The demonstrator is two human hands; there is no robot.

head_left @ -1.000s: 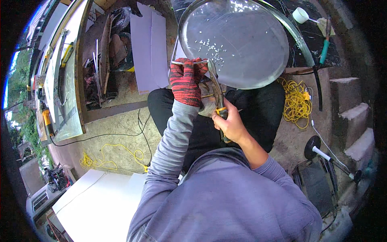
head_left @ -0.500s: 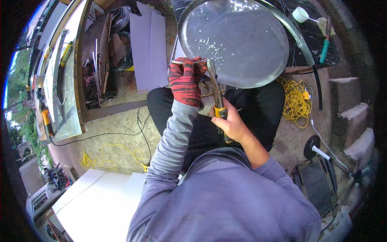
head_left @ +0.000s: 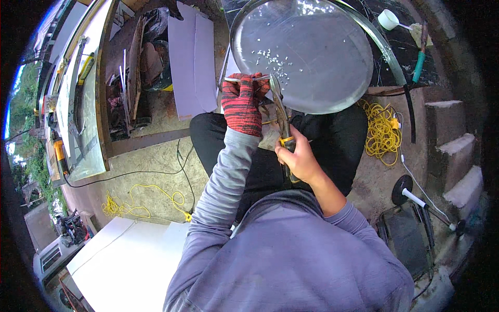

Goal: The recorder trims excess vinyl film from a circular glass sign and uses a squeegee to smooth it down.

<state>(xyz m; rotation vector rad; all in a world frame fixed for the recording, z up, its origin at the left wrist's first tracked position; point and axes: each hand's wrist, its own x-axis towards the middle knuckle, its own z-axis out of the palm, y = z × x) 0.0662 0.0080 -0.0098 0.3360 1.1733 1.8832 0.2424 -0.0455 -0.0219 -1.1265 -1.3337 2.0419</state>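
Observation:
My left hand (head_left: 243, 106), in a red and black striped knit glove, is closed on a thin, pale metal strip (head_left: 232, 79). The strip lies crosswise, its right end between the jaws of a worn brown pair of snips (head_left: 281, 112). Bare, my right hand (head_left: 299, 157) wraps round the snips' dark handles, which carry a yellow band. Just beyond both hands is a large round metal tray (head_left: 332, 67), resting near my knees. Small cut white bits (head_left: 274, 61) are scattered over its left half.
Tangled yellow cord (head_left: 383, 132) lies right of my knee, near concrete steps (head_left: 457, 148). A white cup (head_left: 388, 19) and a teal-handled tool (head_left: 418, 66) sit at the far right. Pale board (head_left: 191, 62) leans left of the tray; a white sheet (head_left: 125, 260) lies at lower left.
Both hands have shifted very slightly to the right with the strip and snips. The snips' jaws look closer together around the strip's end.

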